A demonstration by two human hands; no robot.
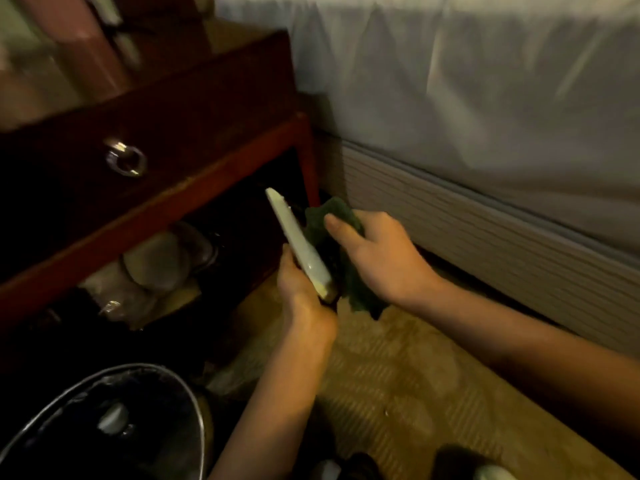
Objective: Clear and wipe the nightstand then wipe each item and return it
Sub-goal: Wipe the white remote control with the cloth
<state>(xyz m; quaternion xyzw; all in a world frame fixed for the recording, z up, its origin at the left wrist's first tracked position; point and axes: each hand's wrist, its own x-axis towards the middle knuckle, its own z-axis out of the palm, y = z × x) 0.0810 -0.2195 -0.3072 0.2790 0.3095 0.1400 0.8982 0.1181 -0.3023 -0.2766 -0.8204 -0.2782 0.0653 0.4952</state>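
A metal bin (pixel 104 420) at the near left holds a pale scrap; the rest of its contents are too dark to tell. Above the floor, the left hand (pixel 304 299) grips the lower end of a flat white item (pixel 298 244), tilted up and away. The right hand (pixel 377 254) holds a green cloth (pixel 332 237) bunched against the item's side, thumb extended. Beyond, the nightstand (pixel 173 116) shelf holds blurred rounded objects under a ring-pull drawer.

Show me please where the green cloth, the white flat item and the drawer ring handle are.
green cloth (pixel 346 271): head view, on its middle fold beside the right hand.
white flat item (pixel 294 233): head view, on the middle of its long pale edge.
drawer ring handle (pixel 125 160): head view, on the metal ring.
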